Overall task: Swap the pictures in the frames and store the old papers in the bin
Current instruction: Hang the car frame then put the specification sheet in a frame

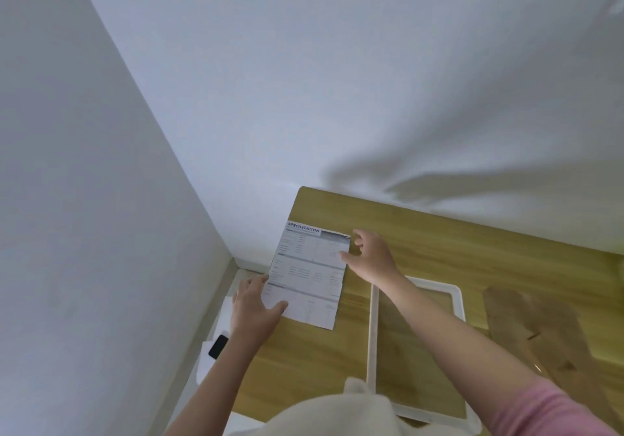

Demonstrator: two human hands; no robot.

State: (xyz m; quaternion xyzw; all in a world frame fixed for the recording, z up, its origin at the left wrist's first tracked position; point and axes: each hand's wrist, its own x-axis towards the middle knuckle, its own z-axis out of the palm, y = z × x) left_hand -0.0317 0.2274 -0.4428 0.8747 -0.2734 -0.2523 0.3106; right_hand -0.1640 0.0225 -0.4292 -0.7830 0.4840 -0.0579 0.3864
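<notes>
A printed sheet headed "SPECIFICATION" lies at the left end of the wooden table, its left side hanging past the table's edge. My left hand grips the sheet's lower left corner, thumb on top. My right hand touches the sheet's upper right edge, fingers spread and bent. A white picture frame lies flat on the table under my right forearm, with the wood showing through it. A brown backing board lies to the right of the frame.
White walls meet in a corner to the left of the table. Below the table's left edge, white papers with a small black object on them lie low by the wall. A white cloth-like shape fills the bottom centre.
</notes>
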